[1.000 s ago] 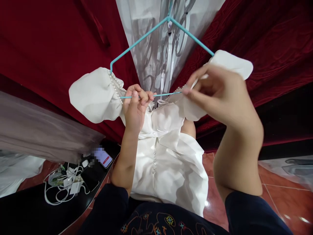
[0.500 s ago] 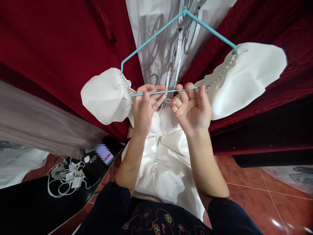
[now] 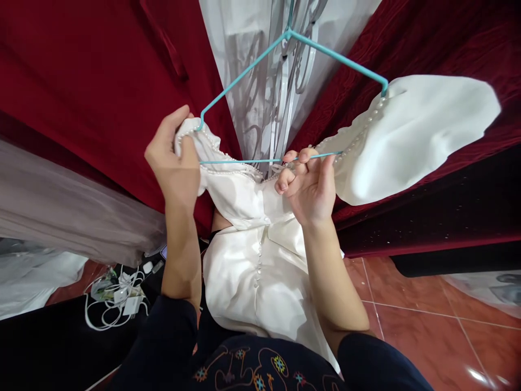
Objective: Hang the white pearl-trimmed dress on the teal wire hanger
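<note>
A white dress (image 3: 236,255) with pearl-beaded neckline and puffed sleeves hangs on a turquoise hanger (image 3: 337,53). My left hand (image 3: 173,163) is closed on the pearl-edged left sleeve, near the hanger's left shoulder; its fingertips are partly behind the cloth. My right hand (image 3: 311,193), palm toward me, has its fingers curled about the hanger's thin lower bar, thumb against it. The right sleeve (image 3: 423,130) puffs out beyond that hand. A row of small buttons (image 3: 259,260) runs down the middle of the dress.
Red curtains (image 3: 101,70) flank a white metal frame (image 3: 280,98) with sheer cloth behind. At the lower left, a black surface (image 3: 52,347) bears tangled white cables (image 3: 101,320) and a charger. The floor has reddish tiles (image 3: 415,326).
My left hand has left the hanger's lower bar, moved left and taken hold of the sleeve, bunching it. My right hand stays on the bar, slightly further left and lower.
</note>
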The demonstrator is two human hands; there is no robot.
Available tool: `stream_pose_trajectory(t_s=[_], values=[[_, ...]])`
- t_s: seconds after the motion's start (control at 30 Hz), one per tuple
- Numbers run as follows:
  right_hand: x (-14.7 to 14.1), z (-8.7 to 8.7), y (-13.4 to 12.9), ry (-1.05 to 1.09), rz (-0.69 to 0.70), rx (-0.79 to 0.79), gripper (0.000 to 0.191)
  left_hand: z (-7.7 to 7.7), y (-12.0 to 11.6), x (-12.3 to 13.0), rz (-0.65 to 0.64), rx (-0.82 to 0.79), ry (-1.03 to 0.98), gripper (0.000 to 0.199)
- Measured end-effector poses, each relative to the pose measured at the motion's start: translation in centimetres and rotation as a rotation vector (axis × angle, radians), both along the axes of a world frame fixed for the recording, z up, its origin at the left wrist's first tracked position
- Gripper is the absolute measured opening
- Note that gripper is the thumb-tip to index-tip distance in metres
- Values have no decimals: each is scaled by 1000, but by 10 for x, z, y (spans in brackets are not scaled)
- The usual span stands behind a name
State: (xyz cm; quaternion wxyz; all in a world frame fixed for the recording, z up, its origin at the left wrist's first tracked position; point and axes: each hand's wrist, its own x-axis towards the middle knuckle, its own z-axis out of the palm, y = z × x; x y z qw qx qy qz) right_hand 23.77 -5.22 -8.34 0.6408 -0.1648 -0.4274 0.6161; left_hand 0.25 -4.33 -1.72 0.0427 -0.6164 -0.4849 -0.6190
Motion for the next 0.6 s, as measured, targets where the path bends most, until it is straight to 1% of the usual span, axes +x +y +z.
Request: stream_pose_trajectory(t_s=[0.03, 0.1, 0.17, 0.2, 0.27, 0.33, 0.4, 0.47, 0.5, 0.53, 0.57, 0.6], values=[[1, 2, 0, -27, -9, 0, 44, 3, 3, -7, -20, -28, -23, 30], [4, 5, -1, -101, -44, -14, 46, 7, 6, -20, 19, -31, -68, 35], [5, 7, -2, -174, -90, -40, 49, 8, 6, -34, 73, 17, -112, 38], [6, 7, -1, -201, -109, -47, 50, 5, 5, -41, 99, 45, -147, 36], [5, 6, -1, -235, -121, -54, 52, -9, 3, -52, 127, 47, -280, 28], [3, 4, -1, -231, -114, -61, 51, -31, 0, -56, 123, -1, -455, 23], [-2, 2, -2, -200, -104, -71, 48, -58, -4, -48, 77, -70, -607, 21], [-7, 1, -2, -161, -88, -76, 42, -80, -10, -28, 6, -150, -701, 14], [-9, 1, -2, -140, -72, -76, 38, -87, -14, -14, -45, -193, -738, 9], [-11, 1, -2, -119, -56, -74, 35, -91, -17, 2, -119, -237, -788, 12], [-13, 2, -2, -99, -39, -71, 33, -90, -20, 18, -253, -272, -921, 15], [-14, 2, -2, -83, -28, -66, 30, -87, -22, 33, -374, -297, -1013, 18]])
